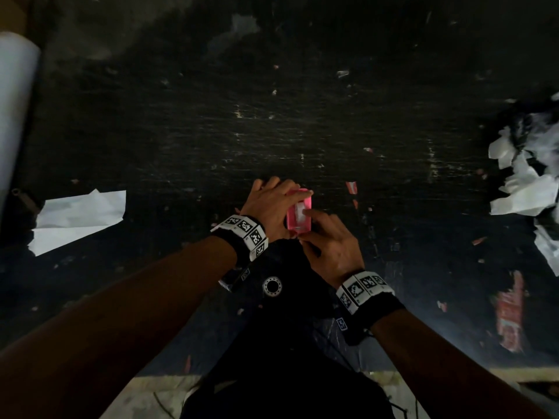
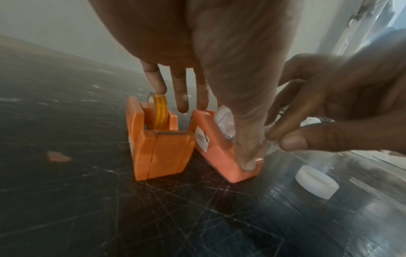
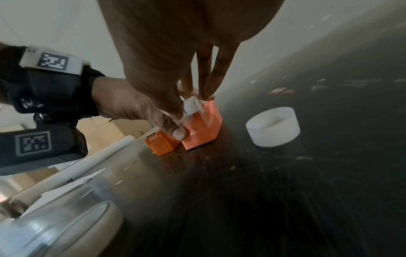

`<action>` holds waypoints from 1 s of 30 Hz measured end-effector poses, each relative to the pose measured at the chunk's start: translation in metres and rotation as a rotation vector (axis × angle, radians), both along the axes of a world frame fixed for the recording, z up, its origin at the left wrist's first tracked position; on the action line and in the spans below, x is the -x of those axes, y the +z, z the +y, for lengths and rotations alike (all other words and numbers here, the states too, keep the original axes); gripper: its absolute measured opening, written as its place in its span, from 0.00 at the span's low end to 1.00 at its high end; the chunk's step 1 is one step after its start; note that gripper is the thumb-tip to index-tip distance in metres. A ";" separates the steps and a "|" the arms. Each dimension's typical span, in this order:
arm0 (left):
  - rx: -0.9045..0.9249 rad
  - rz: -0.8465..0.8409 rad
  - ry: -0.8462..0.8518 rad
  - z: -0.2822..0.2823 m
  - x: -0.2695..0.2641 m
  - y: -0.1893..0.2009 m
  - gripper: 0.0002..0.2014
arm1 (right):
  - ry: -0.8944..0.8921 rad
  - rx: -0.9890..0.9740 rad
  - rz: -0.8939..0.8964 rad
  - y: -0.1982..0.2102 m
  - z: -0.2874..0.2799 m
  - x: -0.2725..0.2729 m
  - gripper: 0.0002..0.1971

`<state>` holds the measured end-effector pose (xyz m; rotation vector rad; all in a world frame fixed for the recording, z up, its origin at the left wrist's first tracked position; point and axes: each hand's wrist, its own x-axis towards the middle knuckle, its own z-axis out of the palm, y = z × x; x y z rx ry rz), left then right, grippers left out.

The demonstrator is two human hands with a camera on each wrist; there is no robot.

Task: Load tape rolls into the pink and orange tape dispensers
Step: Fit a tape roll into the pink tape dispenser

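Nearing finish: orange dispenser (image 2: 158,147) holds amber roll (image 2: 160,111), glossy & thin; pink dispenser (image 2: 219,153), hard angular plastic, stands just beside it on scuffed black bench (image 2: 87,208) w/ whitish roll (image 2: 224,118) seated. L hand (image 1: 272,207) grips pink body, thumb vs fingers; R hand (image 1: 329,240) pinches clear tape end (image 2: 272,147), prob. not yet over cutter

Both bare forearms reach forward, wrists close together. The left hand (image 1: 272,205) straddles the pink dispenser (image 1: 299,219), thumb planted on its near end, fingers stretched down to the far end, clamping it between them; the right hand (image 1: 331,241) sits alongside, thumb and forefinger pinched on a clear tape end (image 2: 272,149).
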<state>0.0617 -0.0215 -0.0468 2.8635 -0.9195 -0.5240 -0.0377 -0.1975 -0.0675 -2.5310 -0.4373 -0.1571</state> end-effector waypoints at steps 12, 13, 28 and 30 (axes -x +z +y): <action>0.022 0.008 0.004 0.000 0.000 -0.002 0.48 | -0.019 0.044 0.138 -0.005 0.007 -0.008 0.06; 0.027 0.006 0.002 0.000 0.000 -0.002 0.48 | -0.029 0.030 0.141 -0.003 0.008 -0.009 0.05; 0.041 -0.011 0.023 0.001 0.000 -0.003 0.50 | -0.352 -0.180 0.276 0.017 0.015 -0.026 0.12; 0.034 -0.004 0.027 0.000 0.001 -0.001 0.50 | -0.432 -0.185 0.324 0.016 0.020 -0.033 0.15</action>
